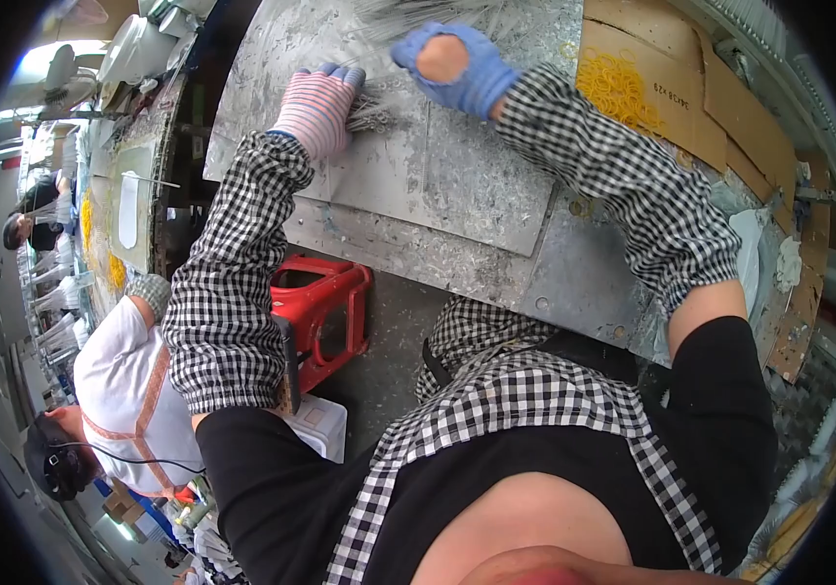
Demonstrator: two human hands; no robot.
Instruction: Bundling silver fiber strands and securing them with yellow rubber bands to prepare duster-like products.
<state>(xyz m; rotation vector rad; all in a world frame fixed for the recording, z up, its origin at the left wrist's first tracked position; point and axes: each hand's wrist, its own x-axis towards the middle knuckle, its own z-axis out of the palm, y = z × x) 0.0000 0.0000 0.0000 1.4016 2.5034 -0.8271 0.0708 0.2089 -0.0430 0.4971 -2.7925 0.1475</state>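
My left hand point(318, 109), in a pink-and-white striped glove with bluish fingertips, is closed at the left of the metal tabletop point(389, 185). A bundle of thin grey wire-like strands point(371, 113) sticks out from under its right side. Farther right and higher, my right hand point(457, 70) wears a blue glove with a round opening over the back of the hand. Its fingers curl downward, and what they hold, if anything, is hidden. Loose thin grey strands point(428, 14) lie spread at the far edge of the view, just beyond the right hand.
Yellow rubber bands point(617, 90) lie heaped on flattened cardboard point(672, 58) at the right. A red plastic stool point(325, 317) and a white plastic bin point(320, 426) stand below the table's left front. At the left, a co-worker in white point(135, 375) is beside another worktable point(150, 185).
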